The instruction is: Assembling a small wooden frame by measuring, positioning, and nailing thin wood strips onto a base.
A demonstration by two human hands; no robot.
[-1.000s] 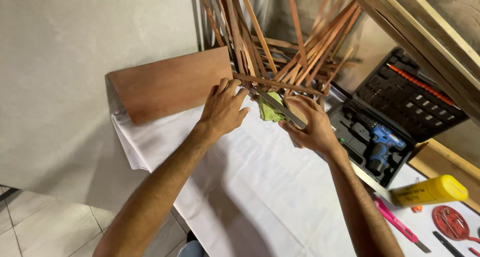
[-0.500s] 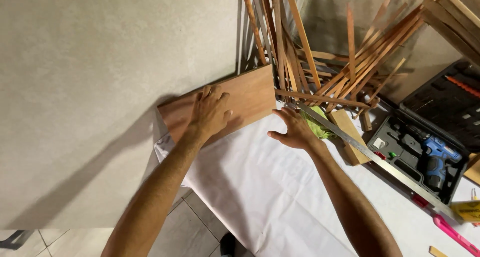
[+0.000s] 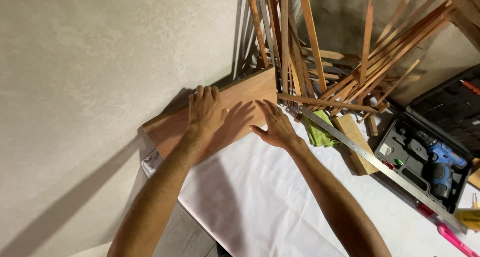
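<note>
Both hands are on the wooden board (image 3: 220,109), which stands on its long edge against the wall (image 3: 100,62) at the back of the white-covered counter (image 3: 260,202). The left hand (image 3: 205,112) lies flat and open on its face, fingers hooked over the top edge, likely steadying it. The right hand (image 3: 275,127) is open too, fingertips just touching the board's lower right. Thin wooden strips (image 3: 300,52) lean in the corner beside it; a steel ruler (image 3: 380,167) lies nearby.
</note>
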